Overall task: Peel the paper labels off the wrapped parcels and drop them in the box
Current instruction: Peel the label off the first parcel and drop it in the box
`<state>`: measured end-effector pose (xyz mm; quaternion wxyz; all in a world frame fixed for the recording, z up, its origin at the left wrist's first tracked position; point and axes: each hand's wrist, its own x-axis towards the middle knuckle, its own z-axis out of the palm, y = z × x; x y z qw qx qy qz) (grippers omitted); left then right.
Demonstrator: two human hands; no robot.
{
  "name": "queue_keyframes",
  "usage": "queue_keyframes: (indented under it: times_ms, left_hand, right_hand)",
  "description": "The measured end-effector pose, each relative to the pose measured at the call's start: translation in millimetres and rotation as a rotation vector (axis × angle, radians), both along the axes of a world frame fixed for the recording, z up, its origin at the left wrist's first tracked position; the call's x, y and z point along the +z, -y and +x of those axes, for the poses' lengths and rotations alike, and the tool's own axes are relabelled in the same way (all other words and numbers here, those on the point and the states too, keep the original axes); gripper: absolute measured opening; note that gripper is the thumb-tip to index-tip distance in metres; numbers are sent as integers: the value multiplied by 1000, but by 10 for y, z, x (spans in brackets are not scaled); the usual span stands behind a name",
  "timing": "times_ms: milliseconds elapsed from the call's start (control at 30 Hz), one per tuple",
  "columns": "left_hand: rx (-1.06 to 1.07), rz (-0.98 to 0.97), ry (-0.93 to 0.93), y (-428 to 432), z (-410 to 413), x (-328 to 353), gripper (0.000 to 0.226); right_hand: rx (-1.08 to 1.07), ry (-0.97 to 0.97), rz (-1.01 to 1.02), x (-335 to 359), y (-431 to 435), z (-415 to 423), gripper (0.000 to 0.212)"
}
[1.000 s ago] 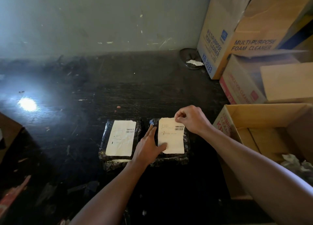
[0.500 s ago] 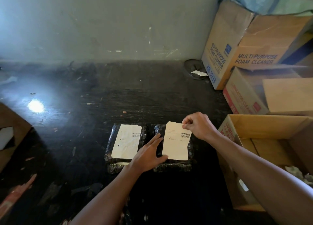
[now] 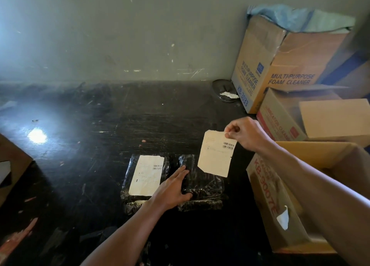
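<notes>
since a moment ago your right hand [image 3: 245,133] has lifted the label [image 3: 217,152] clear of the right parcel [image 3: 202,187]. the open box [image 3: 266,187] sits just right of it, nearest that hand. label hangs long axis down, pinched at its top corner. your left hand [image 3: 172,187] lies flat and open on the parcel.

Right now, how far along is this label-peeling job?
Roughly midway on these two parcels. Done: the right parcel looks bare, its label lifted clear. In hand: the right hand has that label in a pinch grip at its top corner, beside the open box, while the left hand rests flat on the parcel. Left: dropping it in, then peeling the left parcel's label, still stuck on.
</notes>
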<state>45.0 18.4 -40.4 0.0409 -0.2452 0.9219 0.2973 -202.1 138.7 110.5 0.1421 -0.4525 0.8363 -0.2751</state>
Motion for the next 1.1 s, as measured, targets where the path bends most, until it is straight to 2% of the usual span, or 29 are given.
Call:
queue_keyframes:
  times_ms: [167,267,333,467,633,733,867,1000,1100]
  left_hand:
    - [6,-52,5,0,-47,101,87]
    - [49,-82,-39,-22,-175,226,69]
    - [80,-93,-99,-93,-315,319,65]
    - [34,-54,-217,-404,-753,499,67]
    - [-43,20,-244,-960,-1358,615,69]
    - [-147,33,-297,-1323,-1592,603,73]
    - [-248,-122,-222,-1677,-1746,496,82]
    - [-315,-343,-264,-1777,-1813,394,90]
    - [-360,-374,-261,-1797,-1848,370,93]
  right_hand:
    - [-130,-37,-72,21,-240,-121,8]
    - [-216,-72,-111,42,-476,-240,13]
    - [-278,-102,-131,73,-678,-346,17]
    - [-445,-141,-226,136,-1175,-631,21]
    - [-660,-97,-274,72,-1793,-831,3]
    - [-788,-64,-253,-82,-2083,-807,5]
    - [-846,7,-213,-359,-2342,-684,8]
    - [-874,69,-157,-672,-2456,-553,7]
    - [-873,89,-84,-857,-2488,-492,5]
